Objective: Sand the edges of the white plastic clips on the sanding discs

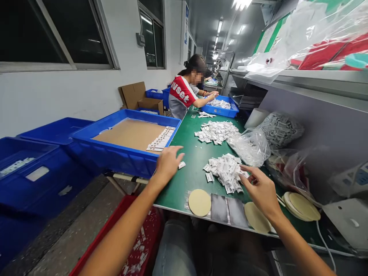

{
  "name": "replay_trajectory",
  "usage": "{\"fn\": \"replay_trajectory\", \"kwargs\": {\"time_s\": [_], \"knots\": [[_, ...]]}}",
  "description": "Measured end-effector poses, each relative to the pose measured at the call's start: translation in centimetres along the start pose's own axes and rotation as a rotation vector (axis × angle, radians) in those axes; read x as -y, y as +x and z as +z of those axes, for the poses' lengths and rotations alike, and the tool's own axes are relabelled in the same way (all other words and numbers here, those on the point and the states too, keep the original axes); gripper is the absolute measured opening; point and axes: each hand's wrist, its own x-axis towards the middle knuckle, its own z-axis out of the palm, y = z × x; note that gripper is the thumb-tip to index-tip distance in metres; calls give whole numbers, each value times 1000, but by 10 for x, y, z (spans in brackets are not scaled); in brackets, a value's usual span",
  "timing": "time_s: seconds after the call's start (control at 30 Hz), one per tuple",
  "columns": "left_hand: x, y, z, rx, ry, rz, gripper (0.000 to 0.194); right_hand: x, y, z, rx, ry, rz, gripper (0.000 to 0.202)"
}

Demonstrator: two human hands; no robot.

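My left hand [168,164] is over the left edge of the green table [189,153], fingers apart, beside a single small white part [181,165]. My right hand [258,188] reaches to the right side of the near pile of white parts [225,170]; its thumb and fingertips are apart at the pile's edge, and I cannot make out any part between them. A blue tray [129,147] to the left has a brown sheet on its bottom and a row of white parts [162,138] along its right side.
Beyond the near pile lie another white pile [217,132] and a blue tray [220,111] where a person works. Plastic bags [250,147] line the right side. Round yellow discs [199,202] sit at the front edge. A red bin [138,245] stands below, left.
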Motion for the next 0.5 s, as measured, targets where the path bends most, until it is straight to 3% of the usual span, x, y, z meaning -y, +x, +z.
{"fn": "replay_trajectory", "kwargs": {"time_s": [0.1,0.17,0.33,0.43,0.5], "knots": [[40,-7,-17,-148,151,-156,41,22,-12,8,86,14,-60,31],[51,-11,-16,-192,222,-204,41,42,-7,24,187,19,-137,29],[51,-13,-5,-226,329,-194,36,92,35,92,424,-38,-335,39],[52,-12,-4,-219,374,-182,34,107,59,127,508,-66,-400,40],[55,-11,-4,-211,399,-177,33,111,69,141,567,-63,-410,33]]}}
